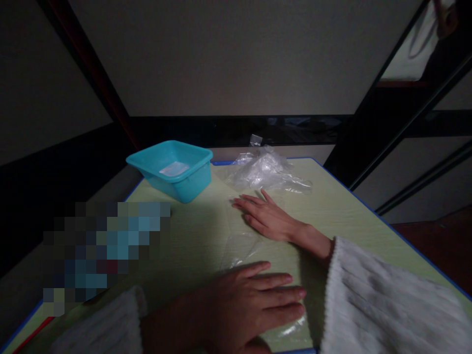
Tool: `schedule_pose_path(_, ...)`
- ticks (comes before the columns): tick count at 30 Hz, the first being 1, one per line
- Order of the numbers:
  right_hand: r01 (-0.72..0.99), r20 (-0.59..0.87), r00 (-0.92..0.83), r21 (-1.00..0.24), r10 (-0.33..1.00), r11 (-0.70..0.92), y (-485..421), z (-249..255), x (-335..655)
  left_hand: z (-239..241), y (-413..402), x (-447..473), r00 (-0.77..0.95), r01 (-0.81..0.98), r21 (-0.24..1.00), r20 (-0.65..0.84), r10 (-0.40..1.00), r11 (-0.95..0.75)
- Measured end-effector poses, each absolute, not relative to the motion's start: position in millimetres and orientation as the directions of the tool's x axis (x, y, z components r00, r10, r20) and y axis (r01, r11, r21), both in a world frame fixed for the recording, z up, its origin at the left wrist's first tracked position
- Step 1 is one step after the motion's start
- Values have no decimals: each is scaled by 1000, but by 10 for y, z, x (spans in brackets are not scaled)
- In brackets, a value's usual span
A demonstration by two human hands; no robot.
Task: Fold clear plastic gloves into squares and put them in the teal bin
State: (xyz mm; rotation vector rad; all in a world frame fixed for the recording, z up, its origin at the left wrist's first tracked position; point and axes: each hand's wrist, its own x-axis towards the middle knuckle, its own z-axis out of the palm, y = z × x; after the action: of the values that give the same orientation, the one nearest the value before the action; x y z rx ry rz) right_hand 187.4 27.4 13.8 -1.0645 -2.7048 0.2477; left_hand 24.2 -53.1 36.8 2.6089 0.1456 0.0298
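A clear plastic bag (239, 248) lies flattened on the pale yellow-green table. Over its near end my left hand (254, 300) rests palm down, fingers stretched out and a little apart. Farther off, my right hand (267, 216) lies flat on the far part of the same bag, with its fingers spread. Neither hand grips anything. Just beyond the right hand sits a crumpled pile of clear plastic bags (263, 167). Parts of the flattened bag are hidden under both hands.
A turquoise plastic basin (191, 184) stands at the table's back left, with a whitish flat item (174, 169) inside. A pixelated area covers something on the left. The table (350, 216) has a blue edge, and a panelled wall (236, 59) rises behind it.
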Motion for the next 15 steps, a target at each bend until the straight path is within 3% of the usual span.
schedule_pose_path(15, 685, 144, -674, -246, 725, 686, 402, 99, 1808, 391, -546, 274, 992, 121, 490, -23, 126, -863)
